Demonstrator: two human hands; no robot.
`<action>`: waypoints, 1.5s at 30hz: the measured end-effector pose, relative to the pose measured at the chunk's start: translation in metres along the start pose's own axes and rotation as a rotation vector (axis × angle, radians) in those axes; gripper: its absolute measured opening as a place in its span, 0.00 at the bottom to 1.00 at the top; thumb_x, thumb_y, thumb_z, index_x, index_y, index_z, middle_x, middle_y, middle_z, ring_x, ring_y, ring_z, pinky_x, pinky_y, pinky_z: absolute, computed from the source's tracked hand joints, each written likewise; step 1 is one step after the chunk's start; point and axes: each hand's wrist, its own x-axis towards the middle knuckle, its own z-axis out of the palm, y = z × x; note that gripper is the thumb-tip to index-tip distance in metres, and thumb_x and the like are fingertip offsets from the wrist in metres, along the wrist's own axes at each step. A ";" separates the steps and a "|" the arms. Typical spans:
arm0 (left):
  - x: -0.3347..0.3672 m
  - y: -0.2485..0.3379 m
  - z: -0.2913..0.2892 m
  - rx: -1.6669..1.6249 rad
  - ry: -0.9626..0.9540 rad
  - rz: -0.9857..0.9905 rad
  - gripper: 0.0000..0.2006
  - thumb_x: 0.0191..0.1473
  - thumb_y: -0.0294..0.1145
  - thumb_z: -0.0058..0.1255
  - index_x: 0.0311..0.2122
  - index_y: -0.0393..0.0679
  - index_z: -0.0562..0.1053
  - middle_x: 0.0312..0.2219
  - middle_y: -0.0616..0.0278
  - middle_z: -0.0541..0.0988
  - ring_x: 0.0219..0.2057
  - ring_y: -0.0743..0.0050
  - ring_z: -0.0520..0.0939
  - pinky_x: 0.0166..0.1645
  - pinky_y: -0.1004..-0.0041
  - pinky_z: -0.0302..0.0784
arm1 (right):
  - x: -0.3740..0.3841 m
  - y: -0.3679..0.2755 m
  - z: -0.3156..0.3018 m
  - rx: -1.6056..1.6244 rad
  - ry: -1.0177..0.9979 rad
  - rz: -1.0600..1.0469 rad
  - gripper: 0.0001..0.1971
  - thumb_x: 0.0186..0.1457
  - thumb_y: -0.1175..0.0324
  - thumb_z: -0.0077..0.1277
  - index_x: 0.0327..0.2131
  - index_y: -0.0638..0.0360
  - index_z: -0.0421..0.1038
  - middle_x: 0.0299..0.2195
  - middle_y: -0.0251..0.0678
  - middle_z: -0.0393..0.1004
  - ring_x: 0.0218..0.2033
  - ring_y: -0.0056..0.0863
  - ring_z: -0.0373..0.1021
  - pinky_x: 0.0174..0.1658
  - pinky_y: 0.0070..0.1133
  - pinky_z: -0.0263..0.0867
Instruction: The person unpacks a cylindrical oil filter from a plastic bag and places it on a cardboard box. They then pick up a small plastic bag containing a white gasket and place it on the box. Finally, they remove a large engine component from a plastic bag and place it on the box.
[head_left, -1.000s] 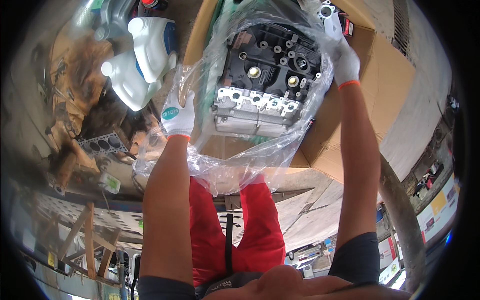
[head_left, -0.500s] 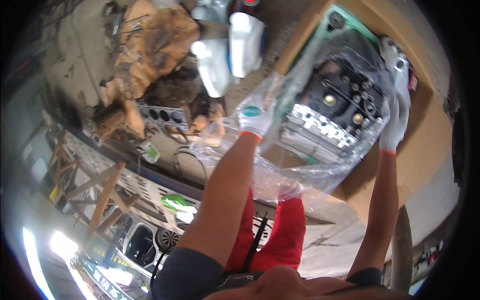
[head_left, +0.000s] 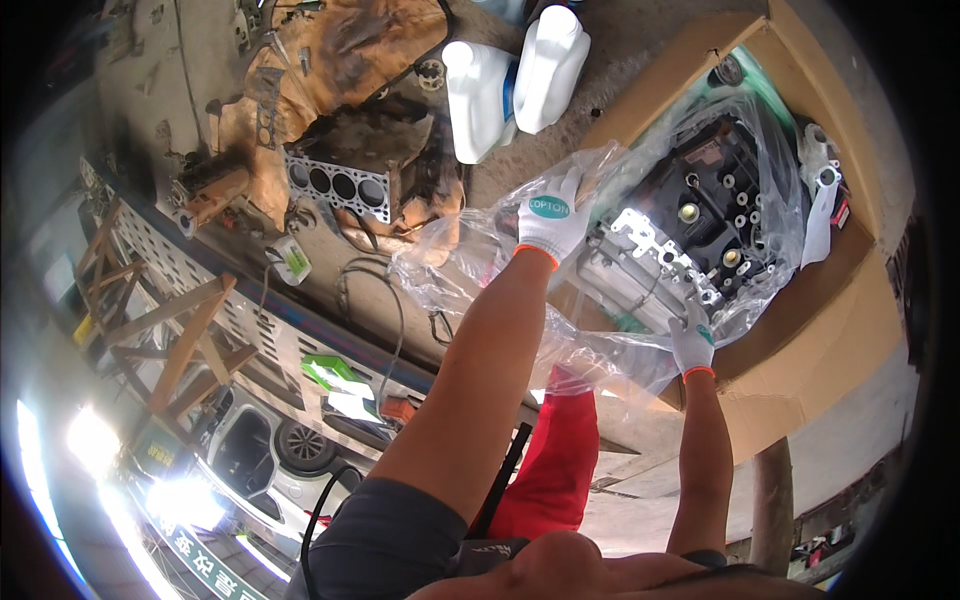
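In an open cardboard box (head_left: pixel 835 325) lies an engine (head_left: pixel 705 200) with a black top cover and a silver metal side. A clear plastic bag (head_left: pixel 600 352) is loosely around it, its slack edge spilling over the near left side of the box. My left hand (head_left: pixel 552 216), in a white glove with an orange cuff, grips the bag's film left of the engine. At the engine's near corner, my right hand (head_left: pixel 693 345), gloved alike, has its fingers closed on the bag; the fingertips are partly unclear against the film.
Two white jugs (head_left: pixel 480 105) stand beyond the box. At left, a dirty engine block (head_left: pixel 340 185) sits by stained cardboard (head_left: pixel 350 50). A silver metal part (head_left: pixel 820 160) is at the box's right wall. Cables and a green box (head_left: pixel 330 372) lie nearer.
My right hand has moved left and nearer, from the engine's right side to its near corner. My left hand stays at the bag's left edge. The view has shifted somewhat.
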 end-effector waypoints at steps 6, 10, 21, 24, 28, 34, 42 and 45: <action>-0.001 0.000 0.003 -0.061 0.011 0.012 0.27 0.60 0.49 0.52 0.61 0.47 0.70 0.49 0.51 0.80 0.50 0.46 0.82 0.56 0.51 0.75 | -0.018 0.004 -0.002 -0.211 0.190 0.065 0.32 0.57 0.64 0.57 0.64 0.59 0.64 0.62 0.51 0.67 0.61 0.49 0.66 0.63 0.38 0.63; -0.003 -0.001 0.007 -0.096 0.065 0.055 0.26 0.59 0.48 0.54 0.60 0.48 0.71 0.48 0.52 0.81 0.50 0.46 0.82 0.56 0.50 0.75 | -0.022 0.053 -0.003 -0.044 0.191 0.136 0.36 0.56 0.65 0.56 0.67 0.63 0.58 0.68 0.53 0.60 0.66 0.53 0.61 0.66 0.38 0.60; -0.004 0.000 0.000 -0.064 0.073 0.075 0.27 0.60 0.48 0.54 0.59 0.45 0.72 0.49 0.50 0.80 0.50 0.46 0.81 0.55 0.53 0.75 | 0.016 0.184 0.061 0.449 0.021 0.265 0.37 0.56 0.59 0.63 0.64 0.61 0.58 0.60 0.45 0.71 0.61 0.42 0.69 0.61 0.37 0.65; -0.001 0.007 0.004 -0.104 0.058 0.093 0.27 0.61 0.48 0.53 0.60 0.45 0.72 0.49 0.49 0.80 0.50 0.46 0.81 0.56 0.52 0.75 | 0.013 0.224 0.071 -0.847 -0.131 -0.353 0.31 0.60 0.63 0.56 0.64 0.56 0.58 0.55 0.45 0.72 0.56 0.43 0.72 0.57 0.46 0.65; -0.004 -0.005 -0.001 -0.044 0.097 0.059 0.27 0.62 0.50 0.51 0.61 0.45 0.71 0.50 0.49 0.80 0.50 0.46 0.81 0.56 0.52 0.75 | 0.054 0.169 0.086 -1.190 -0.408 -0.262 0.23 0.64 0.69 0.46 0.62 0.45 0.62 0.49 0.46 0.73 0.45 0.46 0.76 0.47 0.50 0.66; -0.002 0.000 0.003 -0.067 0.053 0.046 0.27 0.61 0.48 0.52 0.62 0.46 0.70 0.50 0.53 0.80 0.51 0.46 0.81 0.57 0.51 0.75 | 0.049 0.206 0.101 -1.039 -0.193 -0.252 0.20 0.65 0.69 0.44 0.58 0.33 0.65 0.41 0.42 0.76 0.38 0.45 0.78 0.37 0.40 0.65; -0.002 -0.002 0.000 -0.058 0.019 0.016 0.27 0.63 0.49 0.49 0.62 0.45 0.69 0.52 0.52 0.79 0.53 0.46 0.80 0.57 0.51 0.75 | 0.062 0.227 0.110 -1.296 -0.239 -0.359 0.32 0.64 0.63 0.47 0.71 0.35 0.54 0.44 0.45 0.81 0.31 0.44 0.81 0.31 0.44 0.65; -0.001 -0.003 0.004 -0.043 0.051 0.031 0.28 0.63 0.51 0.50 0.63 0.47 0.70 0.52 0.50 0.79 0.51 0.44 0.81 0.57 0.51 0.75 | 0.068 0.232 0.106 -1.165 -0.342 -0.286 0.33 0.64 0.64 0.46 0.72 0.41 0.51 0.40 0.47 0.83 0.30 0.46 0.81 0.29 0.47 0.66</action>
